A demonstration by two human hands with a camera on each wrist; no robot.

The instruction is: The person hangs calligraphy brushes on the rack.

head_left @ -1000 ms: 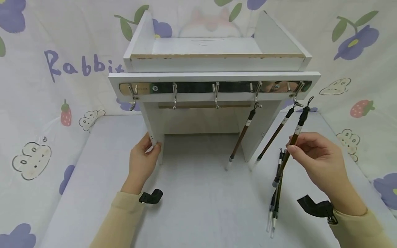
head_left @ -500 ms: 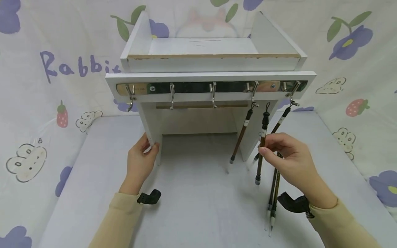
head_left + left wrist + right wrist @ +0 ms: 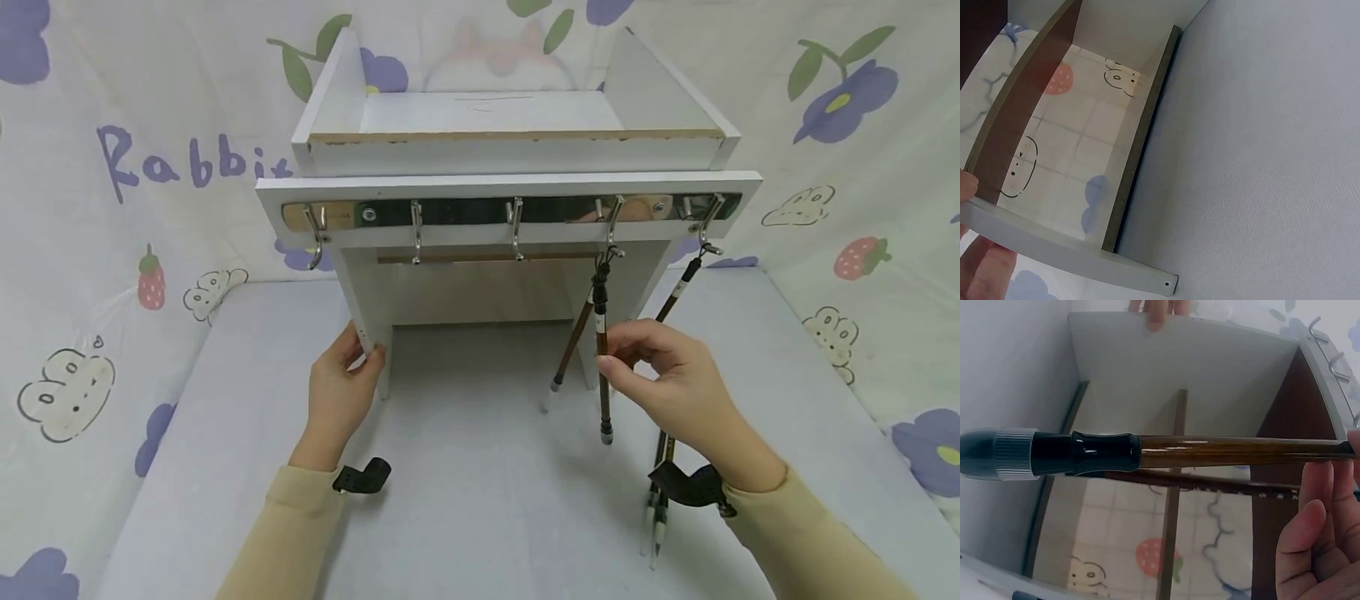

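My right hand [image 3: 675, 387] pinches a brown-handled calligraphy brush [image 3: 604, 396] upright by its middle; its top loop is right at the fourth hook [image 3: 615, 221] from the left. In the right wrist view, the black ferrule and capped tip of this writing brush [image 3: 1104, 452] point left. Another brown brush [image 3: 572, 346] hangs slanted behind it, at the same hook. From the rightmost hook hangs a further brush [image 3: 678, 287], partly covered by my right hand. My left hand [image 3: 341, 404] grips the left side panel [image 3: 360, 300] of a white shelf unit, thumb on the inner side.
A metal hook rail [image 3: 465, 211] runs along the shelf's front board; its three left hooks carry nothing. Dark capped brushes [image 3: 660, 508] lie on the white table [image 3: 480, 500] below my right wrist. A printed cloth [image 3: 172, 67] covers the wall behind.
My right hand has moved left with the brush, from beyond the rightmost hook to the fourth hook. The brush has gone from tilted to upright. My left hand keeps its grip.
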